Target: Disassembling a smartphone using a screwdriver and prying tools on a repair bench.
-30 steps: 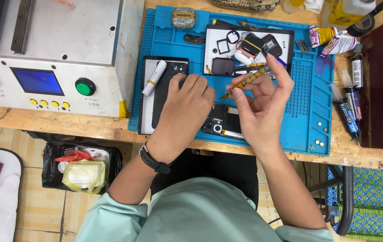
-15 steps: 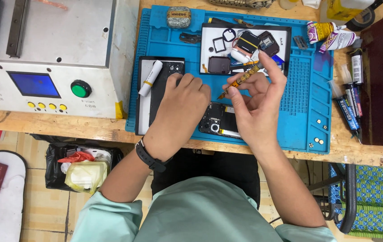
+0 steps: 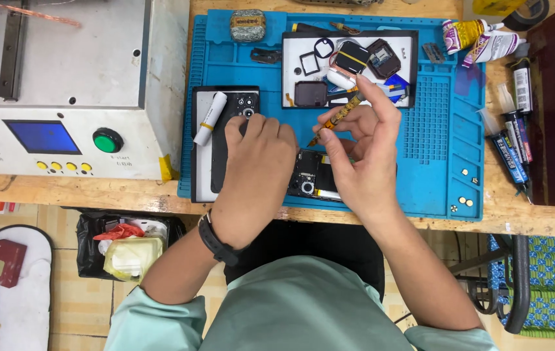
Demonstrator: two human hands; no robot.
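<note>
At the centre of the frame an opened dark device (image 3: 313, 175), its camera rings and inner parts exposed, lies on a blue work mat (image 3: 446, 162), just below and between the person's two hands. The right hand (image 3: 359, 153) is grasping a slim mottled brown tool (image 3: 337, 118) between thumb and fingers, its tip angled down and left toward the device, a hold that looks suited to fine picking work. The left hand (image 3: 258, 159) rests palm down with fingers curled over a second dark phone body (image 3: 225, 140) left of centre, seemingly steadying it; whether it clasps anything beneath cannot be told. One white cylinder (image 3: 210, 119) lies slanted across that phone's upper left corner. Above the hands, a white tray with a black rim (image 3: 407, 71) gathers small loose parts, among them one empty square frame, probably to stop them scattering. One wrapped block (image 3: 248, 26) sits at the mat's top edge. Two crumpled tubes (image 3: 479, 38) lie at the upper right, with several narrow glue tubes (image 3: 508, 146) below them on the wooden counter (image 3: 537, 218). In the upper left stands one grey machine (image 3: 63, 84) with one blue screen, one green button and one red button.
</note>
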